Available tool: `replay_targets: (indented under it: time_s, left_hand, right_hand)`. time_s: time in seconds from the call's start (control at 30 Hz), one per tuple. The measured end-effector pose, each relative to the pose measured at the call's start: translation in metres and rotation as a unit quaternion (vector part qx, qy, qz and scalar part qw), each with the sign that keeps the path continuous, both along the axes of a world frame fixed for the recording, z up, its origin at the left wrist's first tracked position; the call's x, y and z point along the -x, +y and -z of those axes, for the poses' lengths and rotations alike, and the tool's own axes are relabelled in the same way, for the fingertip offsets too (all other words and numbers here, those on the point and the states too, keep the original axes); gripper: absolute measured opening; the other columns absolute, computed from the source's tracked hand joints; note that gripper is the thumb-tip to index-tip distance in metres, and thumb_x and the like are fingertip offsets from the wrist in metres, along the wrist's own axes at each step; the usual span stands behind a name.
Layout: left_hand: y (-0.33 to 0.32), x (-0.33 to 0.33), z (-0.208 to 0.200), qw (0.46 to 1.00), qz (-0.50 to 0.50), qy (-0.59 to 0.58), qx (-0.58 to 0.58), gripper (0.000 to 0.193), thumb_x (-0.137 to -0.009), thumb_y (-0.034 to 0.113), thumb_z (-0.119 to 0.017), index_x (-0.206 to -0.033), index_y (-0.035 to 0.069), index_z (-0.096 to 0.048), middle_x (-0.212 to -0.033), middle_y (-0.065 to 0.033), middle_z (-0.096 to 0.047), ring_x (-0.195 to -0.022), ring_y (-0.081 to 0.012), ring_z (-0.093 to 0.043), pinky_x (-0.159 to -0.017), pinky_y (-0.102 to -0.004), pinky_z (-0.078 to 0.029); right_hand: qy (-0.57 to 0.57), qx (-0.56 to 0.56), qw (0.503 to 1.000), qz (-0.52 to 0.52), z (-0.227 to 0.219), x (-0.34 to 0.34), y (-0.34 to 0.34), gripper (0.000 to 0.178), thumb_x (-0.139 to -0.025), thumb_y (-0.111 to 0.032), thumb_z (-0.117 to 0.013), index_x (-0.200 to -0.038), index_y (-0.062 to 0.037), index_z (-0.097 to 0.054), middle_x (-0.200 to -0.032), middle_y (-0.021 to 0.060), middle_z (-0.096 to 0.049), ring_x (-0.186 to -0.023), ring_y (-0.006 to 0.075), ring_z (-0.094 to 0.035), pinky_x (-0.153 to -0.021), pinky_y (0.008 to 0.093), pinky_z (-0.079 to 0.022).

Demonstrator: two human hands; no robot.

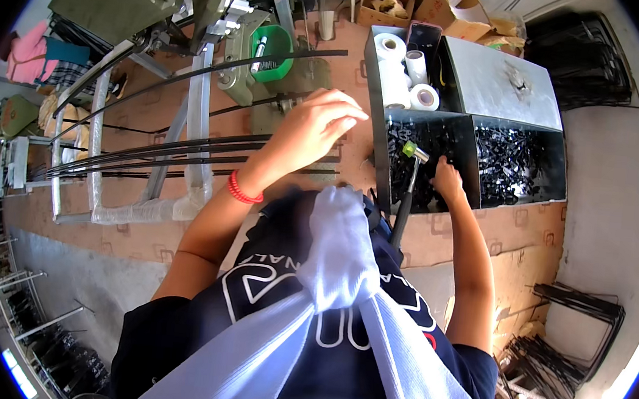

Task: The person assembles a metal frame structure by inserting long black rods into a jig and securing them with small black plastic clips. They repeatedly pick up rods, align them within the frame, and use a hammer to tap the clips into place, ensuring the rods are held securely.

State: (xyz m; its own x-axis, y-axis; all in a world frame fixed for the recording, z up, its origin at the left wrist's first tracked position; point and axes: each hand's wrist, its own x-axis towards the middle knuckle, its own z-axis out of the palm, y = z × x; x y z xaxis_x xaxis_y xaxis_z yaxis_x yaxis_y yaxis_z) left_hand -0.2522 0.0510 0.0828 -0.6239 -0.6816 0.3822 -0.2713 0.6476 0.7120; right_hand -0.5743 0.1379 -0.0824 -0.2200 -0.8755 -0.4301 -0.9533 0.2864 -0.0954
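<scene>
1. We hold our left hand (319,129) raised to the left of a grey metal box (376,132), its fingers loosely bent and the thumb apart from them; we see nothing in its grasp. A red bracelet (244,188) circles that wrist.
2. We have our right hand (449,180) down in the box's near left compartment, beside the divider. Its fingertips reach in among small black pieces (399,140); we cannot tell whether they are pinched on one or apart.
3. The black pieces lie loose across the bottom of that compartment, and more black pieces (509,163) fill the near right one.
4. Between our two hands, a hammer (403,211) with a green-ended head leans in the near left compartment, its dark handle slanting toward us past the near rim.
5. In the far left compartment we see white rolls (424,97), with a phone (425,34) at its far end. A grey lid (490,78) covers the far right part.
6. To our left, long black rods (180,146) lie across a metal frame (200,102); beyond them, a green basket (278,44) holds a marker (259,51).
</scene>
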Motion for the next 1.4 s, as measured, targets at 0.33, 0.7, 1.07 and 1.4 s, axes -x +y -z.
replay_targets:
  time_s: [0.33, 0.7, 1.07, 1.4]
  left_hand:
    - [0.011, 0.073, 0.01, 0.996, -0.007, -0.002, -0.088, 0.017, -0.084, 0.007, -0.055, -0.098, 0.001, -0.062, -0.096, -0.0094, -0.061, -0.092, -0.0215, -0.057, -0.083, -0.0301, -0.043]
    - [0.029, 0.114, 0.003, 0.975, 0.074, 0.059, -0.2, 0.035, -0.077, 0.003, -0.065, -0.111, 0.007, -0.058, -0.099, -0.0059, -0.055, -0.085, -0.0139, -0.055, -0.071, -0.0241, -0.048]
    - [-0.003, 0.092, 0.027, 0.956, 0.023, 0.146, -0.252, 0.02, -0.085, -0.005, -0.052, -0.103, -0.002, -0.058, -0.099, -0.0056, -0.051, -0.091, -0.0144, -0.058, -0.078, -0.0253, -0.051]
    - [-0.016, 0.066, 0.038, 0.716, -0.03, 0.403, -0.569, 0.021, -0.09, 0.011, -0.049, -0.109, 0.003, -0.048, -0.104, -0.0093, -0.055, -0.101, -0.0201, -0.056, -0.091, -0.0352, -0.046]
  right_hand:
    - [-0.106, 0.171, 0.976, -0.081, -0.031, 0.036, 0.026, 0.025, -0.073, 0.002, -0.056, -0.098, 0.0001, -0.052, -0.083, 0.0221, -0.059, -0.082, 0.0407, -0.057, -0.074, 0.0424, -0.047]
    - [-0.756, 0.167, 0.582, 0.25, -0.139, -0.049, -0.004, 0.005, -0.087, -0.006, -0.052, -0.091, -0.0029, -0.051, -0.072, 0.0053, -0.059, -0.055, 0.0108, -0.057, -0.048, 0.0196, -0.045]
    - [-0.729, 0.259, 0.605, 0.19, -0.149, -0.09, -0.02, 0.009, -0.086, -0.001, -0.049, -0.094, -0.0019, -0.052, -0.084, 0.0023, -0.057, -0.07, 0.0062, -0.053, -0.06, 0.0192, -0.041]
    - [-0.538, 0.349, 0.767, 0.031, -0.144, -0.13, -0.057, 0.04, -0.069, -0.004, -0.068, -0.107, -0.0034, -0.053, -0.096, 0.0105, -0.054, -0.089, 0.0216, -0.053, -0.074, 0.0309, -0.046]
